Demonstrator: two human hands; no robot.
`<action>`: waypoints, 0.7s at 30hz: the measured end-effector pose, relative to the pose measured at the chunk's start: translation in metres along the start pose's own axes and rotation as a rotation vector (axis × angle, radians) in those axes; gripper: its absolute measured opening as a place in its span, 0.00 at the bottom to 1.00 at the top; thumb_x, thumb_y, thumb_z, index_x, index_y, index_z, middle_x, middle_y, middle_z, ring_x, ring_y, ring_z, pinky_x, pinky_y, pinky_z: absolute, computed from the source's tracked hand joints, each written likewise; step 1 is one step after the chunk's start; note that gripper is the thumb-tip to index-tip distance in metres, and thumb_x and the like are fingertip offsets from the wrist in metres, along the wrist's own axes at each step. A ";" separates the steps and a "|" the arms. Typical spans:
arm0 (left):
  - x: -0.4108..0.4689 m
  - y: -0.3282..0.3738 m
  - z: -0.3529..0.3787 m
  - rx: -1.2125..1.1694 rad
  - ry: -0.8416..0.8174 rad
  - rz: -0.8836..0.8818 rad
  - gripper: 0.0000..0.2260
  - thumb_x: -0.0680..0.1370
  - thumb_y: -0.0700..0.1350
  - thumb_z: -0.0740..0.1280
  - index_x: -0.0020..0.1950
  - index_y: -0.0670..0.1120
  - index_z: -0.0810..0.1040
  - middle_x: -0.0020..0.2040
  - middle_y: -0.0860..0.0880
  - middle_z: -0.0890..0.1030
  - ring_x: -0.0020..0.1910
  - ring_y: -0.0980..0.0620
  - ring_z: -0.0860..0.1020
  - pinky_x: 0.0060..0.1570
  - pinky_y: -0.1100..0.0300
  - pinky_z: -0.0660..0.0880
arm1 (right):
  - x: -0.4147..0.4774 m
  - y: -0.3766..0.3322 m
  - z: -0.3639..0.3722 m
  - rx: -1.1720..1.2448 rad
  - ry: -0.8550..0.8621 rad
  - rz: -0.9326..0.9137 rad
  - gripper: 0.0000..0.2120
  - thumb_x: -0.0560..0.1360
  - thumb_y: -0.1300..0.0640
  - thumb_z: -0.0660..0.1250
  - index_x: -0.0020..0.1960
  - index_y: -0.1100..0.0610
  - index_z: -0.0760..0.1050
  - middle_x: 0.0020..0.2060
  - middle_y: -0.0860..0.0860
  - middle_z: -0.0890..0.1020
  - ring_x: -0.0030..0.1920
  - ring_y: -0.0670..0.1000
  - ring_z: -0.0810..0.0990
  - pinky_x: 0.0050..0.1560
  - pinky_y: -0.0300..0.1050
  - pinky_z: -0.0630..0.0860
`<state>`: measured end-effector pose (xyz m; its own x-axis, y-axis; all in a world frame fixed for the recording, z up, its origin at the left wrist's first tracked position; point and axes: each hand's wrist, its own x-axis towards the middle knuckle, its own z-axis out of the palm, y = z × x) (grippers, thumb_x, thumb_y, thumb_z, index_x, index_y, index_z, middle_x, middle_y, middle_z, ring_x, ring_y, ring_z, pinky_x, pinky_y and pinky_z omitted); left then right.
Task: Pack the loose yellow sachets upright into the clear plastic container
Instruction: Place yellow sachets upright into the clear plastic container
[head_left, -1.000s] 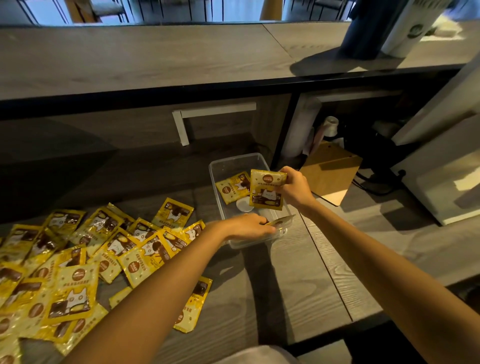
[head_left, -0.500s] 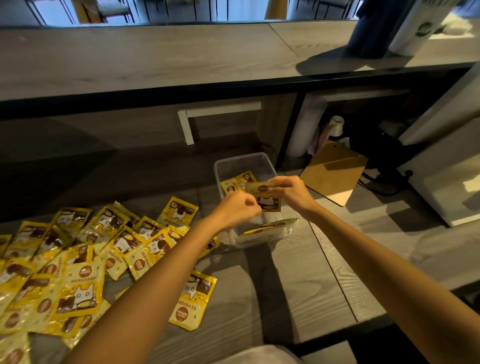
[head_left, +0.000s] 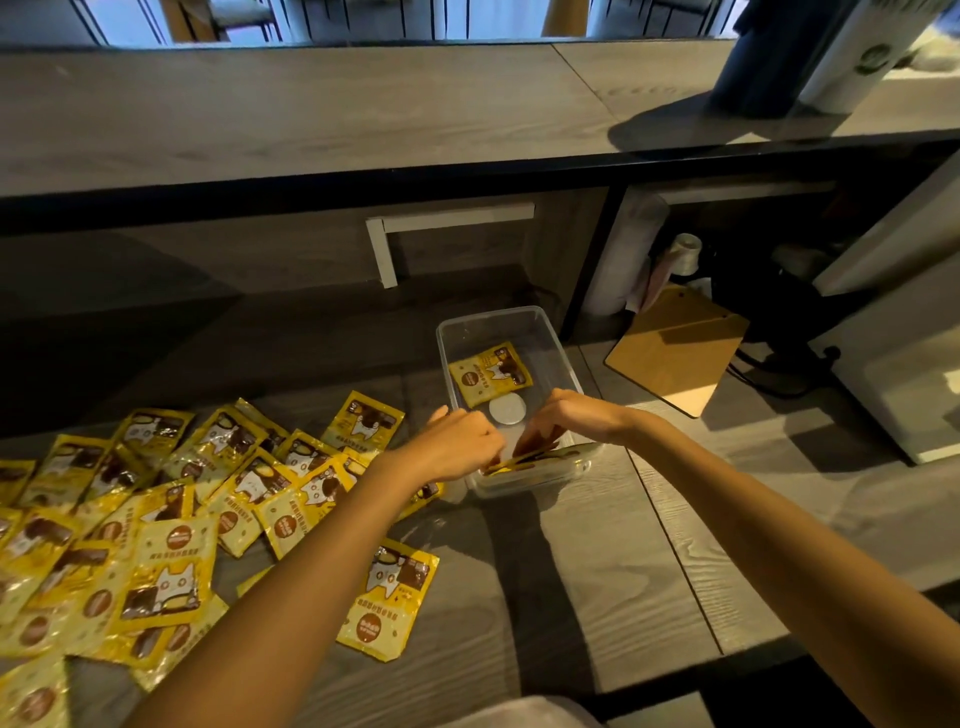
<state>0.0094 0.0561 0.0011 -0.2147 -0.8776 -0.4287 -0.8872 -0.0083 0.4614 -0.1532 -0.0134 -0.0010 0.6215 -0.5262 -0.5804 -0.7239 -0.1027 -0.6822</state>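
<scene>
Both hands meet at the near end of the clear plastic container, at the centre of the frame on the grey wood table.

A brown clipboard lies right of the container, with a white appliance at the right edge and a white roll behind in the shadow. The loose sachets cover the table at lower left, overlapping, and a single sachet lies apart under the left forearm. Inside the container one flat sachet lies face up at the far end, just beside a white disc. At the near wall the gripped sachets stand on edge, leaning. The right hand pinches them from above. The left hand has curled fingers at their left edge, but I cannot tell whether it grips.
</scene>
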 end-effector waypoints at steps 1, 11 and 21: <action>0.001 0.001 0.000 0.007 0.005 0.003 0.17 0.79 0.44 0.53 0.38 0.43 0.78 0.42 0.44 0.79 0.49 0.45 0.74 0.63 0.49 0.61 | 0.001 0.000 -0.002 0.009 -0.030 0.014 0.15 0.78 0.66 0.55 0.58 0.66 0.78 0.55 0.62 0.81 0.50 0.49 0.79 0.45 0.26 0.76; 0.030 -0.010 -0.019 -0.120 0.504 -0.100 0.12 0.79 0.42 0.57 0.52 0.41 0.79 0.54 0.40 0.77 0.59 0.43 0.70 0.58 0.50 0.68 | 0.059 -0.006 -0.016 -0.481 0.384 0.019 0.17 0.77 0.58 0.63 0.65 0.57 0.73 0.61 0.60 0.78 0.60 0.61 0.77 0.61 0.54 0.74; 0.042 -0.012 -0.024 -0.280 0.542 -0.270 0.14 0.78 0.41 0.59 0.62 0.40 0.74 0.57 0.39 0.76 0.56 0.42 0.76 0.51 0.53 0.73 | 0.099 0.002 -0.008 -0.533 0.272 0.247 0.28 0.78 0.52 0.60 0.73 0.59 0.56 0.71 0.60 0.64 0.70 0.60 0.66 0.70 0.50 0.63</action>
<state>0.0206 0.0078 -0.0033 0.3007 -0.9434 -0.1397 -0.7260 -0.3215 0.6079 -0.0953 -0.0726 -0.0559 0.3703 -0.7759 -0.5108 -0.9288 -0.3194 -0.1880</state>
